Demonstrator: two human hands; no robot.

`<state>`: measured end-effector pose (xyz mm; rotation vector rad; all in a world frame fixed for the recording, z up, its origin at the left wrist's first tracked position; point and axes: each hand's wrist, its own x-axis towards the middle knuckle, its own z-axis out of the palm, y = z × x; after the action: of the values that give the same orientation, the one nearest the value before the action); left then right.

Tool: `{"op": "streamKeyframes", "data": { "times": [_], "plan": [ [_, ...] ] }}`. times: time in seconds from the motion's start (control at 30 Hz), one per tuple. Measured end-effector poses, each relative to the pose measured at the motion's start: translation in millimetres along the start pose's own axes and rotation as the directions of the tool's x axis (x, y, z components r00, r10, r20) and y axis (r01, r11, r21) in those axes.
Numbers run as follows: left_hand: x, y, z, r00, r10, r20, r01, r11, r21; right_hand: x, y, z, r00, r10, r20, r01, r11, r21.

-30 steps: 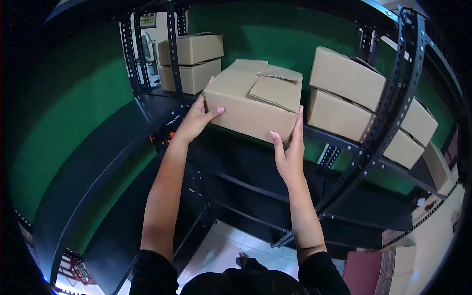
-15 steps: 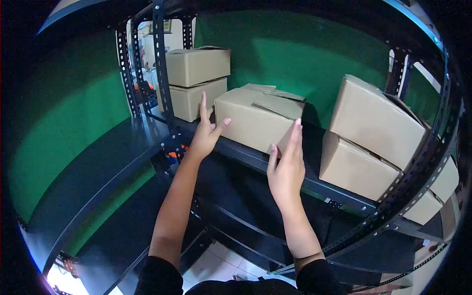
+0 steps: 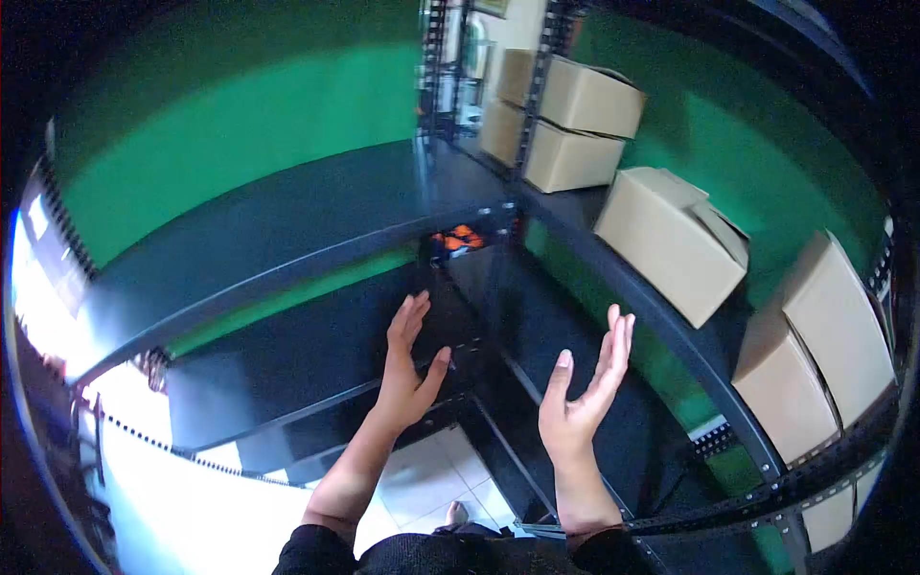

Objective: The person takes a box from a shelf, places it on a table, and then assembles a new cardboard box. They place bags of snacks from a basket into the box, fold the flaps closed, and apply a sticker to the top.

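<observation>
My left hand is raised in front of the dark lower shelving, its fingers apart and nothing in it. To its right, my right hand is also empty, thumb spread from the fingers. The closest carton to the right hand is a single brown cardboard box with loose top flaps, resting on the upper right shelf; neither hand touches it. Two stacked boxes stand behind it, near the corner post. Another stack of two boxes is at the right, its upper box tilted in view.
A long black shelf runs along the left before a green backing. Perforated metal posts stand at the corner. An orange object shows below it. Pale floor tiles and a foot are visible below.
The view has turned left, so the boxes appear farther right. Both hands have moved away from the single box, which stays on the shelf.
</observation>
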<state>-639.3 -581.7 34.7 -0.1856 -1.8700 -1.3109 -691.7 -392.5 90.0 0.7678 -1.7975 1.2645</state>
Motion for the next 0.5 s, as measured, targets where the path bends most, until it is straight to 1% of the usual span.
{"op": "streamKeyframes", "data": {
  "times": [0.03,0.07,0.1,0.13,0.17,0.2,0.23,0.27,0.3,0.33,0.4,0.43,0.47,0.5],
  "plan": [
    [-29,15,-27,0.998,-0.054,-0.023,0.056,0.995,0.088,-12,-18,7,0.998,-0.011,0.062,0.008,0.999,0.051],
    [-64,30,-51,0.995,-0.067,-0.079,0.077,0.988,0.137,-27,-37,8,0.992,-0.027,0.123,0.014,0.995,0.102],
    [-99,47,-75,0.977,-0.144,-0.159,0.173,0.967,0.185,-43,-57,11,0.983,-0.086,0.16,0.055,0.981,0.187],
    [-132,67,-101,0.943,-0.225,-0.244,0.28,0.934,0.223,-60,-80,19,0.972,-0.125,0.197,0.06,0.951,0.303],
    [-159,91,-128,0.881,-0.302,-0.364,0.36,0.927,0.103,-76,-101,31,0.948,-0.15,0.28,0.011,0.896,0.444],
    [-192,108,-157,0.82,-0.341,-0.46,0.398,0.917,0.031,-93,-122,44,0.915,-0.188,0.356,-0.052,0.821,0.569],
    [-231,125,-187,0.752,-0.351,-0.557,0.447,0.894,0.04,-111,-145,57,0.865,-0.234,0.444,-0.086,0.803,0.59],
    [-272,147,-214,0.676,-0.35,-0.648,0.493,0.869,0.044,-127,-176,64,0.813,-0.288,0.506,-0.061,0.822,0.566],
    [-312,178,-236,0.585,-0.343,-0.735,0.554,0.831,0.053,-153,-204,66,0.759,-0.296,0.58,-0.126,0.807,0.577],
    [-349,210,-251,0.509,-0.261,-0.82,0.6,0.791,0.121,-174,-232,75,0.692,-0.343,0.635,-0.169,0.778,0.605],
    [-427,278,-274,0.326,-0.136,-0.936,0.674,0.727,0.13,-226,-290,76,0.623,-0.489,0.611,-0.187,0.665,0.723],
    [-469,312,-274,0.229,-0.039,-0.973,0.688,0.714,0.133,-254,-322,66,0.58,-0.576,0.576,-0.184,0.596,0.782],
    [-515,342,-273,0.161,0.063,-0.985,0.668,0.728,0.155,-281,-358,50,0.528,-0.629,0.571,-0.237,0.536,0.81],
    [-552,372,-266,0.081,0.132,-0.988,0.676,0.721,0.152,-311,-388,37,0.468,-0.701,0.538,-0.251,0.478,0.842]
  ]
}}
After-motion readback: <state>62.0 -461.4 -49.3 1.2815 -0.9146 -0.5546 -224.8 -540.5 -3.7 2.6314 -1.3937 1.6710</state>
